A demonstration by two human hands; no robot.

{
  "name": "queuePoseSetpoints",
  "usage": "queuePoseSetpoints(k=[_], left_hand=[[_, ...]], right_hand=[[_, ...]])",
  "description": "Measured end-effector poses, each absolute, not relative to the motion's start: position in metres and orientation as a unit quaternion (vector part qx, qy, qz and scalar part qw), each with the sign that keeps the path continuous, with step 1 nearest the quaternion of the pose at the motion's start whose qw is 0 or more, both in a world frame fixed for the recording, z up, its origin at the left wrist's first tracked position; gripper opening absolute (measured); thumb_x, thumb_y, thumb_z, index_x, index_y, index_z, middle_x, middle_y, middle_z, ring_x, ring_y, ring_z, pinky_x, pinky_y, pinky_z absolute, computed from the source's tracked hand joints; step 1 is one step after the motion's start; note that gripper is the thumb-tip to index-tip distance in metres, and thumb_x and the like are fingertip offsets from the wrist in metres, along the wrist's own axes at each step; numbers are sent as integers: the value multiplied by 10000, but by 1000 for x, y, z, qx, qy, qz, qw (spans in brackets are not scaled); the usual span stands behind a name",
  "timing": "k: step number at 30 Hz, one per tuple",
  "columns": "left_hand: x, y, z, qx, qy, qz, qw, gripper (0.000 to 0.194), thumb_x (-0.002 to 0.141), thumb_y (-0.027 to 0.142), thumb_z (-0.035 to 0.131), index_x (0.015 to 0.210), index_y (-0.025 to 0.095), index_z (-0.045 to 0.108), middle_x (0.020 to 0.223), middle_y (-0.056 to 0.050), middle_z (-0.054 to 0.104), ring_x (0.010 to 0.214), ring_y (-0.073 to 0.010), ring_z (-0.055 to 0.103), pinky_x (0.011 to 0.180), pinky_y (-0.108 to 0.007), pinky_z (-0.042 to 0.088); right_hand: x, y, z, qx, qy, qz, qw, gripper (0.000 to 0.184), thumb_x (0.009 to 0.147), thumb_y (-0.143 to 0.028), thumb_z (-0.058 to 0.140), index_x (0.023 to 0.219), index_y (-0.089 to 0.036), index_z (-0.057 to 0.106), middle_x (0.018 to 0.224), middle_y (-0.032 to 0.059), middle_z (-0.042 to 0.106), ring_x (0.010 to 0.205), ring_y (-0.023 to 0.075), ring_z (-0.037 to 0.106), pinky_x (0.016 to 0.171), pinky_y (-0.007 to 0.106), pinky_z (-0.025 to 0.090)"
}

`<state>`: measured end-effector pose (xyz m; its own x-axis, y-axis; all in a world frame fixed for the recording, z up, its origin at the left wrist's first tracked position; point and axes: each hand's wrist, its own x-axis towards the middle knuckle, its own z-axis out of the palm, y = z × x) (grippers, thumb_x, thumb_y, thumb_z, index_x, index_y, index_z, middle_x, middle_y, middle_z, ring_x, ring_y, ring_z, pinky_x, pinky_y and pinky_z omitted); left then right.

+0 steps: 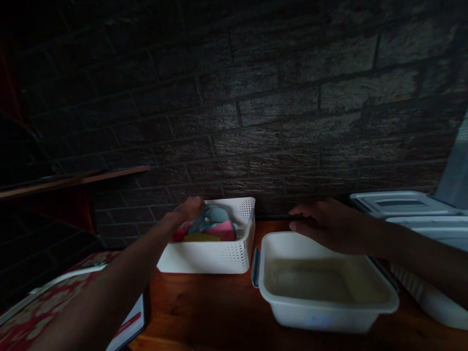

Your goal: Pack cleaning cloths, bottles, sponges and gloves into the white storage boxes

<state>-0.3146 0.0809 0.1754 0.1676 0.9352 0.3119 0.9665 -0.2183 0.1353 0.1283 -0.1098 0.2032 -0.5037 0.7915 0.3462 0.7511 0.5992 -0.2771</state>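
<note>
My left hand (pixel 189 209) reaches into a white perforated basket (pixel 221 258) against the brick wall. Its fingers are curled on a grey-blue curved item (pixel 216 215) that lies on top of pink (pixel 224 230), red and yellow pieces inside. What that item is I cannot make out in the dim light. My right hand (pixel 328 224) hovers flat, fingers stretched out to the left, over the back rim of a white rectangular tub (pixel 327 310). The tub holds nothing I can see, and my right hand holds nothing.
The basket and tub stand on a reddish wooden table (pixel 200 310). White lidded containers (pixel 404 203) are stacked at the right. A red floral-patterned surface (pixel 35 310) and a white card with a red stripe (pixel 127 325) lie at the lower left. A wooden shelf (pixel 65 181) juts out at left.
</note>
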Motion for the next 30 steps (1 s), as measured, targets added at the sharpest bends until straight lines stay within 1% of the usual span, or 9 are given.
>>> queuePoseSetpoints(k=[5, 8, 10, 12, 16, 20, 22, 27, 30], left_hand=[[-299, 89, 231, -742, -645, -163, 86, 361, 966, 365, 674, 1272, 179, 631, 1256, -102, 653, 1124, -257, 661, 925, -442, 579], [-273, 84, 238, -772, -608, -164, 79, 357, 985, 372, 642, 1274, 162, 627, 1253, -105, 658, 1113, -252, 662, 946, -463, 573], [-255, 80, 231, -806, -574, -137, 48, 333, 987, 366, 641, 1243, 153, 642, 1207, -97, 678, 1060, -234, 678, 925, -448, 583], [-241, 76, 220, -831, -547, -106, 17, 309, 985, 359, 648, 1208, 146, 657, 1170, -89, 691, 1015, -219, 688, 897, -430, 593], [-226, 69, 195, -844, -532, -66, -7, 304, 985, 353, 646, 1209, 147, 654, 1178, -94, 685, 1031, -222, 680, 905, -436, 588], [-223, 57, 173, -846, -530, -9, -50, 327, 972, 365, 664, 1214, 144, 650, 1158, -88, 684, 1000, -220, 682, 876, -425, 595], [-220, 53, 162, -850, -520, 20, -83, 319, 966, 370, 674, 1187, 140, 660, 1124, -79, 693, 968, -212, 688, 856, -410, 599], [-207, 60, 143, -849, -517, 40, -101, 306, 969, 377, 666, 1162, 140, 672, 1137, -76, 693, 998, -226, 683, 881, -421, 590], [-199, 69, 138, -841, -532, 34, -93, 317, 973, 382, 658, 1180, 142, 668, 1182, -85, 683, 1040, -239, 676, 904, -437, 585]], right_hand=[[138, -115, 200, -434, -859, 64, 265, 320, 997, -437, 557, 1159, -231, 740, 1090, 51, 785, 969, 238, 738, 827, 334, 518], [143, -118, 200, -425, -857, 75, 283, 286, 1004, -419, 546, 1067, -226, 748, 1025, 35, 790, 916, 220, 738, 804, 321, 517], [146, -120, 200, -417, -857, 83, 291, 272, 1005, -403, 544, 1021, -229, 753, 988, 21, 790, 890, 210, 736, 792, 314, 514], [150, -122, 201, -418, -852, 86, 304, 268, 998, -405, 557, 1036, -234, 760, 997, 18, 791, 910, 211, 738, 798, 311, 514], [160, -128, 200, -426, -845, 76, 315, 292, 994, -425, 565, 1054, -223, 767, 984, 33, 792, 892, 211, 738, 766, 304, 501], [170, -137, 200, -418, -851, 63, 311, 289, 1003, -390, 547, 964, -198, 759, 858, 26, 768, 765, 178, 707, 672, 282, 452], [174, -141, 199, -420, -852, 65, 306, 284, 1005, -379, 542, 963, -198, 757, 818, 17, 755, 721, 166, 689, 646, 277, 433], [183, -149, 197, -433, -842, 85, 311, 278, 1001, -381, 552, 1036, -203, 763, 960, 32, 781, 874, 185, 720, 762, 283, 459], [187, -152, 195, -432, -843, 90, 307, 285, 1007, -378, 543, 1053, -203, 763, 968, 35, 780, 895, 192, 716, 785, 298, 453]])
